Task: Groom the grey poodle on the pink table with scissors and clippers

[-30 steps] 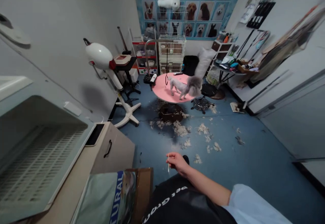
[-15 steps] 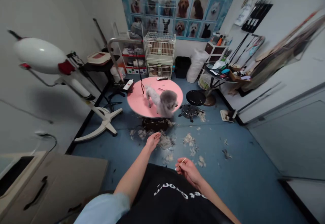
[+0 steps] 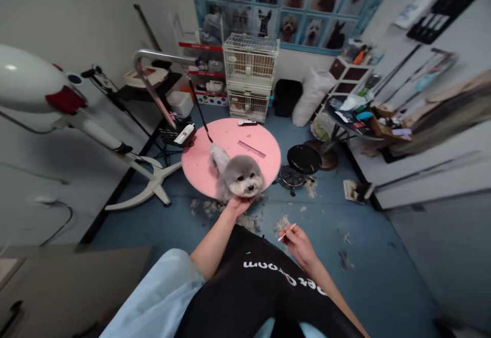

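A small grey-and-white dog point(image 3: 244, 174) stands on the near part of a round pink grooming table point(image 3: 226, 131), its face turned toward me. My left hand point(image 3: 241, 205) cups its chin from below, palm up; the fingers are partly hidden under the fur. Lower and to the right, my right hand point(image 3: 299, 245) pinches a thin cotton swab point(image 3: 287, 231) in its fingertips, apart from the dog. A purple comb point(image 3: 251, 149) lies on the tabletop behind the dog, and a clipper point(image 3: 247, 122) rests near the far rim.
A metal grooming arm point(image 3: 164, 57) with a black loop point(image 3: 200, 108) rises at the table's left. To the right stands a black stool point(image 3: 304, 158). Clumps of cut hair point(image 3: 249, 223) litter the blue floor. A large white dryer point(image 3: 23, 80) stands left, and wire cages point(image 3: 251, 67) are behind.
My left hand has moved forward and up under the dog's chin. The dog has turned its face from the right toward me. My right hand still holds the swab, now further right.
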Available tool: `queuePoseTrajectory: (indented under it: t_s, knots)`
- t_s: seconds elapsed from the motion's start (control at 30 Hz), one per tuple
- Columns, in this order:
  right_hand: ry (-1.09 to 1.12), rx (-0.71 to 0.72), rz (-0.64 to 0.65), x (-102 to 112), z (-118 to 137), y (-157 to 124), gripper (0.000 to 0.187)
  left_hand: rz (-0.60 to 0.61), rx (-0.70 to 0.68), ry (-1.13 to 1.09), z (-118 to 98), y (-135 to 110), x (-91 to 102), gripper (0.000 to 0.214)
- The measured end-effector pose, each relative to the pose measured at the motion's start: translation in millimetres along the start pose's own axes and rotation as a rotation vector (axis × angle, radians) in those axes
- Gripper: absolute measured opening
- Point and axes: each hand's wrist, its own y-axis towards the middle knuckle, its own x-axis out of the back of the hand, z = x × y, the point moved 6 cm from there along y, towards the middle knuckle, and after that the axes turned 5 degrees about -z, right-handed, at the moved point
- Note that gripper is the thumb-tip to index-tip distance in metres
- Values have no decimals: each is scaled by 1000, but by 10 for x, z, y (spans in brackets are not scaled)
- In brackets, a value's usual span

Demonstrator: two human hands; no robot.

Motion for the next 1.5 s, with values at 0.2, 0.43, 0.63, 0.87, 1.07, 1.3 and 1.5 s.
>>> queuePoseTrajectory:
  t_s: [0.2,0.43,0.63,0.87,1.07,1.3,1.5]
  knots:
    - [-224,257,396,-815,1312,832,37,-176,-151,-230,-112,128,-154,17]
    - [-684,363,859,-2023,1945,1503,24,-230,-321,-417,-171,69,-318,25]
    - [-629,270,893,-2240,1928,1955,38,-248,-483,-514,-359,23,-476,27]
    - [-531,173,860,-2197,1860,2182,45,-526,-784,-468,-299,75,-586,44]
    - [-632,271,944,-2196,1879,2204,41,-641,-800,-447,-229,97,-557,33]
    - [-670,365,967,-2247,1877,2196,38,-662,-788,-467,-223,73,-581,39]
    - [-675,425,918,-2274,1871,2210,29,-670,-797,-481,-241,56,-611,46]
